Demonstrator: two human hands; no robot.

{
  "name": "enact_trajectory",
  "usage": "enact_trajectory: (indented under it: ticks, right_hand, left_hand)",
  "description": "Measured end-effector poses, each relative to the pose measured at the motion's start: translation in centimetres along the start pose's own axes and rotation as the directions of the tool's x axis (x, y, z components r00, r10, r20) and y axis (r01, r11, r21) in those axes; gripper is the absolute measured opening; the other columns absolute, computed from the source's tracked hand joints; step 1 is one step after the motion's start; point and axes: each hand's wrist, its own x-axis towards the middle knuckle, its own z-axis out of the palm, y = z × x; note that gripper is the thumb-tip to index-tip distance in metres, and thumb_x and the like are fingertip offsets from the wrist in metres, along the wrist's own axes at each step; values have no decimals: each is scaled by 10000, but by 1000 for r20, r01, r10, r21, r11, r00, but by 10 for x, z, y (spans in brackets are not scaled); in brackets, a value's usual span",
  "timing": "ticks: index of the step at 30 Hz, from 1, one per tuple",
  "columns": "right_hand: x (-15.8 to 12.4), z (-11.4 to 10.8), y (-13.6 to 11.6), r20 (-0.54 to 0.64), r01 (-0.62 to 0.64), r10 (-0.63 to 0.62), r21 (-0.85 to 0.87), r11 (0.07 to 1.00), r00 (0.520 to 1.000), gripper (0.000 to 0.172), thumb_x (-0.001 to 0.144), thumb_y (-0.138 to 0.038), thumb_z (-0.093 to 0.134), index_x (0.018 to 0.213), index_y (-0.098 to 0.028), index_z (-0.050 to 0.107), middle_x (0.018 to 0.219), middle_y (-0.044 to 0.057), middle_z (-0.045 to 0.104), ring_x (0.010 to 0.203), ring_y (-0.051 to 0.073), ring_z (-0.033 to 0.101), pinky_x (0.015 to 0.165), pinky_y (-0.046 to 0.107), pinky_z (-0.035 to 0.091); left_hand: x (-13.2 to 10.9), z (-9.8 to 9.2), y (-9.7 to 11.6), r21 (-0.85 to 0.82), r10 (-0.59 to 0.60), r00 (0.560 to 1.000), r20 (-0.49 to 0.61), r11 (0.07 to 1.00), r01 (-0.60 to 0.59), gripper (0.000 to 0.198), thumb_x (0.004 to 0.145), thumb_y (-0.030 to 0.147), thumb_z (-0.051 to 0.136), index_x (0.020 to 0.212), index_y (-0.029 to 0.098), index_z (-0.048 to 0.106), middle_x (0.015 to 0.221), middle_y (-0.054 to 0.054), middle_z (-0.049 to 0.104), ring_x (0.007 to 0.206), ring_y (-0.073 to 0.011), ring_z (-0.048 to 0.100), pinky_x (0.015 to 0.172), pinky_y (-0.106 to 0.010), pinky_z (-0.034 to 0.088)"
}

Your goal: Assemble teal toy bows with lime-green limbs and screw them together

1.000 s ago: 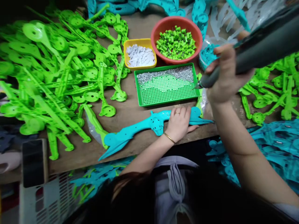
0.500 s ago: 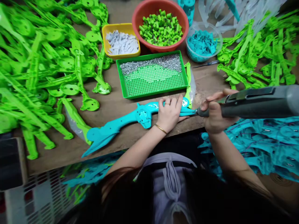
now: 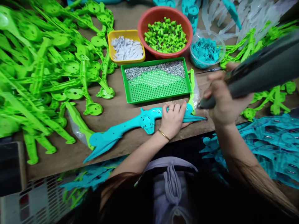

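Note:
A long blue plastic toy bow part lies across the table near its front edge. My left hand is closed over its right half, fingers wrapped across the top. Above the bow's right tip, my right hand grips a dark grey electric screwdriver, which is tilted and blurred. The driver's nose points down-left, apart from the blue tip, where a small dark screw end seems to show. Green curved pieces with clear blades adjoin the bow, one at the left end and one at the right.
A green tray of small screws stands behind the bow. Beyond it are a yellow tub of white pieces, a red bowl of green pieces and a clear tub of blue pieces. Green parts heap at the left.
My right hand has raised the screwdriver off the blue tip and tilted its rear end upward. My left hand stays on the bow part. The whole view has shifted slightly.

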Motion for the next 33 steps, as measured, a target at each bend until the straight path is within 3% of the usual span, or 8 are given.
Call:
enact_trajectory:
  ticks: [4, 7, 10, 15, 22, 25, 28, 33]
  right_hand:
    - [43, 61, 34, -184, 149, -140, 39, 988, 973, 358, 793, -578, 638, 899, -245, 560, 773, -40, 595, 467, 70, 531, 445, 255, 476]
    - [50, 89, 66, -144, 119, -116, 9, 993, 983, 423, 772, -654, 614, 847, -246, 529, 690, -40, 562, 468, 96, 523, 486, 297, 501]
    - [45, 94, 81, -104, 102, -101, 8, 995, 989, 411, 779, -645, 615, 870, -256, 517, 697, -40, 565, 481, 111, 531, 516, 316, 511]
    - [40, 90, 78, -59, 51, -52, -23, 998, 997, 359, 798, -601, 625, 818, -262, 507, 744, -40, 597, 523, 102, 552, 571, 311, 530]
    - [49, 85, 56, -81, 128, -120, 100, 987, 989, 347, 760, -537, 704, 796, -237, 533, 696, -45, 595, 488, 83, 539, 523, 278, 517]
    - [48, 61, 31, -94, 175, -166, 100, 979, 982, 332, 774, -531, 694, 844, -245, 540, 783, -39, 611, 479, 63, 533, 451, 243, 469]
    - [30, 30, 11, -89, 134, -127, 79, 988, 988, 241, 790, -423, 712, 915, -262, 583, 820, -40, 634, 485, 71, 546, 435, 240, 456]
    - [-8, -5, 1, -32, 111, -111, 9, 994, 993, 221, 831, -373, 671, 1031, -308, 606, 859, -44, 634, 505, 82, 566, 463, 258, 499]
  left_hand:
    - [-1, 1, -1, 24, 4, 1000, -17, 1000, -3, 752, 890, 627, 426, 1420, 94, 417, 1078, -158, 599, 1008, -305, 515, 922, -487, 360]
    - [-1, 0, -1, 30, 4, 1000, -15, 1000, -3, 754, 892, 634, 415, 1421, 96, 418, 1035, -144, 600, 982, -293, 516, 919, -481, 363]
    - [-1, -2, -1, 28, 4, 1000, 1, 1000, -4, 803, 853, 668, 470, 1425, 107, 415, 1025, -130, 594, 966, -284, 514, 917, -470, 368]
    - [-1, -5, -1, 39, -1, 1000, 22, 999, 0, 843, 827, 683, 507, 1438, 113, 395, 1040, -126, 589, 964, -281, 505, 926, -469, 365]
    - [-3, -4, -3, 32, -4, 1000, 16, 999, 3, 824, 834, 690, 480, 1424, 119, 417, 1010, -118, 590, 960, -282, 517, 907, -456, 365]
    - [-8, -2, -4, 9, 16, 1000, -2, 1000, -16, 778, 864, 669, 443, 1412, 116, 437, 1024, -129, 601, 968, -285, 528, 905, -455, 362]
    - [-13, 0, -5, -5, 28, 999, -19, 1000, -29, 748, 873, 642, 454, 1397, 109, 459, 1053, -143, 612, 967, -285, 540, 905, -452, 362]
    - [-14, 3, -5, -26, 27, 998, -64, 999, -29, 735, 867, 626, 483, 1391, 112, 470, 1094, -150, 621, 991, -287, 545, 928, -448, 351]
